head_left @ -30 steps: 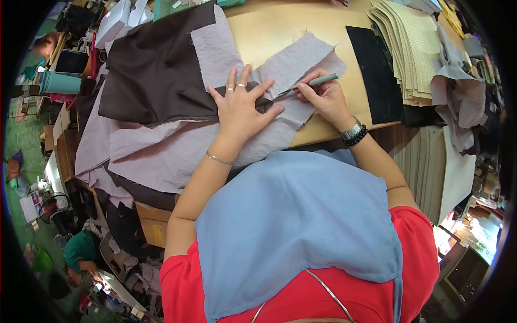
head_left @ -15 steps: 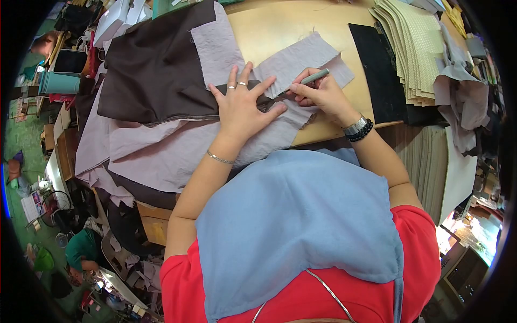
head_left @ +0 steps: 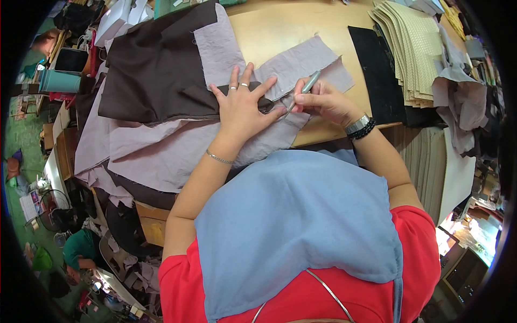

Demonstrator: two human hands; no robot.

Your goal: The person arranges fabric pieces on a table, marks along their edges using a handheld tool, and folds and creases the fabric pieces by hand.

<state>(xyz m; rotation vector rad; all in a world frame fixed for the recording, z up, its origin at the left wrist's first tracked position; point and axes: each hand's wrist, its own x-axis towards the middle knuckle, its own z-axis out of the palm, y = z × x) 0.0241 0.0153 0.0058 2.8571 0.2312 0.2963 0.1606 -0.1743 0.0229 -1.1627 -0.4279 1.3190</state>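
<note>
My left hand [head_left: 240, 105] lies flat with its fingers spread, pressing on dark brown fabric [head_left: 156, 70] and its narrow strip. Pale mauve cloth [head_left: 156, 145] spreads under the brown piece, and a frayed flap of it [head_left: 296, 62] reaches to the right. In my right hand [head_left: 329, 102] a slim grey-green pen [head_left: 311, 82] is pinched between thumb and fingers. The pen is tilted, its thin tip pointing down at the mauve cloth close to my left thumb. Whether the tip touches the cloth I cannot tell.
A wooden table [head_left: 269, 27] carries the work. On its right lie a black sheet [head_left: 377, 75] and a stack of cream textured sheets [head_left: 412, 54]. Crumpled mauve cloth [head_left: 460, 102] hangs beyond. At the far left sits a teal bin [head_left: 59, 82]; another person [head_left: 81, 247] works below it.
My right hand has drawn the pen slightly toward me, and the pen now stands more steeply. My left hand stays nearly in place. The mauve flap has shifted a little.
</note>
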